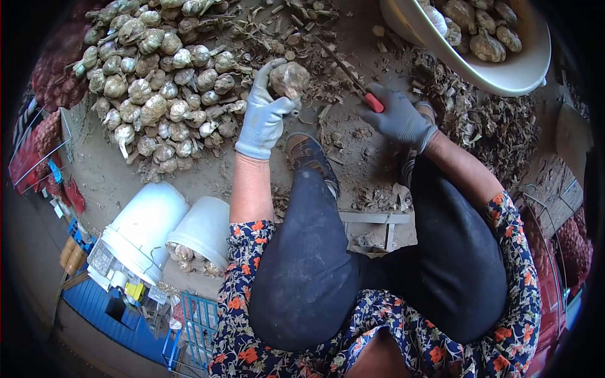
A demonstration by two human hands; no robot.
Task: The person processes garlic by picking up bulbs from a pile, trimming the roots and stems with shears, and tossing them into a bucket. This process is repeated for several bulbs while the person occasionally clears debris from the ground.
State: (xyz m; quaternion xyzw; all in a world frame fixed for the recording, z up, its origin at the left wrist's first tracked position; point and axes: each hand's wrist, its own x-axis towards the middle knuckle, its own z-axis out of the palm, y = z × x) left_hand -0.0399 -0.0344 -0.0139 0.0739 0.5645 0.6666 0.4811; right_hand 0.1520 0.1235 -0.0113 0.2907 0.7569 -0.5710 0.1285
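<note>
My left hand (266, 113), in a grey-white glove, holds a garlic bulb (290, 79) between thumb and fingers, its rough underside showing. To the right, my gloved right hand (396, 115) is closed round the red handle of a knife (373, 102). The thin dark blade points up and left, apart from the bulb. A large pile of garlic (165, 94) lies on the ground left of my left hand. Dry trimmings (283, 38) are scattered above and between my hands.
At the top right is a white basin (526, 69) with garlic bulbs in it. Two white buckets (148, 217) (205, 227) lie tipped at the lower left. Red mesh sacks (60, 69) stand at the left edge. More husks (485, 126) lie on the right.
</note>
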